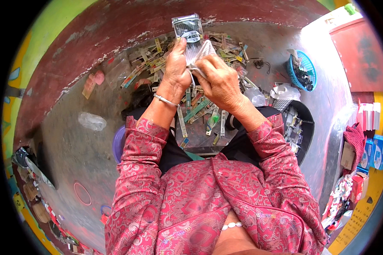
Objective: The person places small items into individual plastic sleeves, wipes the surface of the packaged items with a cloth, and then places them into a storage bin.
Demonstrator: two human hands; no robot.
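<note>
At the frame's upper middle, the left hand (176,70) grips a clear case (187,29) and the right hand (219,78) pinches a pale, cloth-like piece (205,50) against it — seemingly mid-job, the case not yet put down — above strips (195,111) strewn over the floor (72,127).

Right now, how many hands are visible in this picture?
2: the left hand holds the clear packet on its left side; the right hand holds its right side, lower down. No other hand shows.
</note>
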